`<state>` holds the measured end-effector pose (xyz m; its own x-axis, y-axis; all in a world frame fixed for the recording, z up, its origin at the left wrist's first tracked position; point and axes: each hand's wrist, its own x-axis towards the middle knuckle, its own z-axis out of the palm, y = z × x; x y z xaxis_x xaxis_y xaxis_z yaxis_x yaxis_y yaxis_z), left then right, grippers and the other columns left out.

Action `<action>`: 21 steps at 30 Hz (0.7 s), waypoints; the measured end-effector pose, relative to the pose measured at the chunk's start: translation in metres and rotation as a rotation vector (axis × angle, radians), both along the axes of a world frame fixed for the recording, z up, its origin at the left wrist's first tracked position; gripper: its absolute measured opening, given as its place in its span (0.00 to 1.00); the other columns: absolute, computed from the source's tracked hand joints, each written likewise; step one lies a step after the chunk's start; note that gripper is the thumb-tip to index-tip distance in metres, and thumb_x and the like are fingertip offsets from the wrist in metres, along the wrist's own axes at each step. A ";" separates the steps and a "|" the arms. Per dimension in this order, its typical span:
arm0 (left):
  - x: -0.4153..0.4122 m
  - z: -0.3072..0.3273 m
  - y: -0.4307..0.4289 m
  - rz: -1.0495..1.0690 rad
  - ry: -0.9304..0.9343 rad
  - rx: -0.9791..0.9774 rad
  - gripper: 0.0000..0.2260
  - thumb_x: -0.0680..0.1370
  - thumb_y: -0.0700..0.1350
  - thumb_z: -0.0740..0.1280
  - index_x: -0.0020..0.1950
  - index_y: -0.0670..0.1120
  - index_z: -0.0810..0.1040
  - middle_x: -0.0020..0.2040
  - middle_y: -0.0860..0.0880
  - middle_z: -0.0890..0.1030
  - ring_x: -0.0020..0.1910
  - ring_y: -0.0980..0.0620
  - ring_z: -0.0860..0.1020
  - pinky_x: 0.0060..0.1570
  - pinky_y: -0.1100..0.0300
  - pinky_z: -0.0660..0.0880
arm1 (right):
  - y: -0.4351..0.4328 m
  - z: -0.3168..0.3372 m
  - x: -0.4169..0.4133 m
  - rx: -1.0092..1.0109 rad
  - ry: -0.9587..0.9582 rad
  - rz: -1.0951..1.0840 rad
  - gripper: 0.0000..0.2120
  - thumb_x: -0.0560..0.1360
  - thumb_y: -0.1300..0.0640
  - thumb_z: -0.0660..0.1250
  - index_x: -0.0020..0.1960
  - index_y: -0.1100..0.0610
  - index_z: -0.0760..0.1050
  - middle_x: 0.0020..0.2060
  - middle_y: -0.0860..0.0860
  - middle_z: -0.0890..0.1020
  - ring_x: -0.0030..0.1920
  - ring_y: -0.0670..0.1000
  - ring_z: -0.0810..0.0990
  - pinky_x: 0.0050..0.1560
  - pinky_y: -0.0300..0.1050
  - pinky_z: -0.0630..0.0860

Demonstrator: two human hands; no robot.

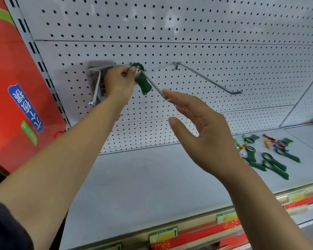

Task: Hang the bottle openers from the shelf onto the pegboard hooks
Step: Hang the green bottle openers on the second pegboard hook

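Note:
A dark green bottle opener hangs on the middle pegboard hook, close to the white pegboard. My left hand pinches the opener's top near the board. My right hand is open and holds nothing, its fingertips touching the front end of that hook. Several more green openers lie on the grey shelf at the right, with small red, orange and green ones behind them.
A bare long hook sticks out to the right. A left hook carries metal items. A red banner stands at the left. Price-tag strips line the shelf's front edge.

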<state>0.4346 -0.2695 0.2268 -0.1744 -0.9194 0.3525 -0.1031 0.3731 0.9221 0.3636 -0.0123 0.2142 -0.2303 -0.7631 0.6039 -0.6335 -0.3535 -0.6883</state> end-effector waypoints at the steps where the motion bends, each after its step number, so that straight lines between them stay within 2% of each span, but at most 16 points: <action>1: 0.002 -0.003 0.002 -0.022 0.007 -0.005 0.08 0.81 0.46 0.66 0.46 0.44 0.80 0.43 0.48 0.85 0.46 0.50 0.86 0.49 0.55 0.83 | 0.001 -0.001 -0.001 -0.008 -0.006 0.005 0.21 0.80 0.64 0.67 0.71 0.51 0.73 0.66 0.41 0.79 0.70 0.45 0.75 0.72 0.50 0.70; 4: 0.011 -0.012 0.008 -0.030 0.004 -0.085 0.12 0.79 0.50 0.68 0.54 0.42 0.80 0.49 0.45 0.84 0.49 0.50 0.83 0.55 0.48 0.81 | 0.005 -0.005 -0.006 -0.020 -0.021 -0.021 0.21 0.80 0.62 0.67 0.71 0.51 0.73 0.66 0.41 0.79 0.70 0.44 0.75 0.71 0.50 0.71; 7: 0.023 -0.028 0.023 -0.054 -0.070 -0.055 0.08 0.80 0.47 0.68 0.58 0.47 0.77 0.53 0.45 0.82 0.48 0.50 0.78 0.56 0.52 0.77 | 0.012 -0.016 -0.021 0.038 -0.089 -0.072 0.19 0.79 0.57 0.69 0.69 0.48 0.75 0.65 0.38 0.79 0.68 0.40 0.75 0.71 0.45 0.70; 9: 0.033 -0.049 0.039 -0.057 -0.193 -0.057 0.11 0.80 0.51 0.68 0.61 0.50 0.77 0.54 0.45 0.81 0.49 0.49 0.77 0.56 0.54 0.74 | 0.017 -0.029 -0.035 0.127 -0.119 -0.117 0.19 0.78 0.53 0.69 0.68 0.43 0.75 0.63 0.33 0.78 0.67 0.33 0.72 0.69 0.36 0.68; 10: 0.038 -0.063 0.047 -0.049 -0.260 -0.071 0.14 0.79 0.52 0.68 0.63 0.49 0.77 0.56 0.46 0.81 0.52 0.49 0.77 0.59 0.54 0.73 | 0.019 -0.038 -0.044 0.180 -0.121 -0.141 0.19 0.78 0.51 0.69 0.68 0.42 0.74 0.63 0.31 0.78 0.66 0.30 0.71 0.68 0.30 0.65; 12: 0.043 -0.089 0.072 -0.035 -0.388 -0.089 0.20 0.80 0.52 0.69 0.70 0.47 0.75 0.65 0.47 0.79 0.64 0.50 0.76 0.67 0.54 0.70 | 0.024 -0.062 -0.064 0.287 -0.120 -0.183 0.20 0.78 0.48 0.69 0.69 0.40 0.73 0.62 0.27 0.75 0.62 0.22 0.68 0.62 0.20 0.62; 13: 0.042 -0.100 0.086 -0.034 -0.452 -0.102 0.21 0.80 0.51 0.68 0.72 0.47 0.74 0.69 0.49 0.77 0.68 0.51 0.74 0.69 0.57 0.68 | 0.027 -0.075 -0.076 0.347 -0.116 -0.204 0.21 0.78 0.47 0.69 0.70 0.41 0.73 0.63 0.27 0.73 0.59 0.21 0.67 0.59 0.18 0.61; 14: 0.041 -0.112 0.098 -0.042 -0.509 -0.119 0.21 0.80 0.52 0.68 0.73 0.49 0.73 0.72 0.51 0.75 0.70 0.52 0.72 0.69 0.60 0.65 | 0.029 -0.088 -0.089 0.412 -0.099 -0.225 0.22 0.78 0.47 0.68 0.71 0.42 0.72 0.65 0.29 0.73 0.59 0.22 0.68 0.59 0.19 0.60; 16: 0.032 -0.133 0.117 -0.059 -0.643 -0.135 0.22 0.81 0.54 0.66 0.75 0.52 0.70 0.75 0.53 0.71 0.74 0.53 0.68 0.70 0.62 0.62 | 0.035 -0.113 -0.118 0.548 -0.027 -0.262 0.25 0.78 0.46 0.68 0.74 0.47 0.69 0.70 0.38 0.73 0.66 0.33 0.68 0.63 0.27 0.59; 18: 0.016 -0.150 0.131 -0.079 -0.746 -0.115 0.23 0.81 0.56 0.64 0.76 0.53 0.68 0.77 0.54 0.68 0.75 0.53 0.66 0.73 0.59 0.62 | 0.044 -0.135 -0.147 0.682 0.032 -0.273 0.26 0.79 0.46 0.67 0.75 0.49 0.67 0.73 0.44 0.72 0.72 0.44 0.68 0.66 0.34 0.59; 21: -0.020 -0.173 0.157 -0.129 -0.813 -0.100 0.23 0.82 0.55 0.63 0.76 0.52 0.68 0.78 0.55 0.66 0.77 0.54 0.64 0.75 0.56 0.61 | 0.061 -0.168 -0.191 0.784 0.011 -0.283 0.25 0.79 0.47 0.68 0.74 0.52 0.69 0.72 0.48 0.73 0.72 0.50 0.70 0.65 0.38 0.63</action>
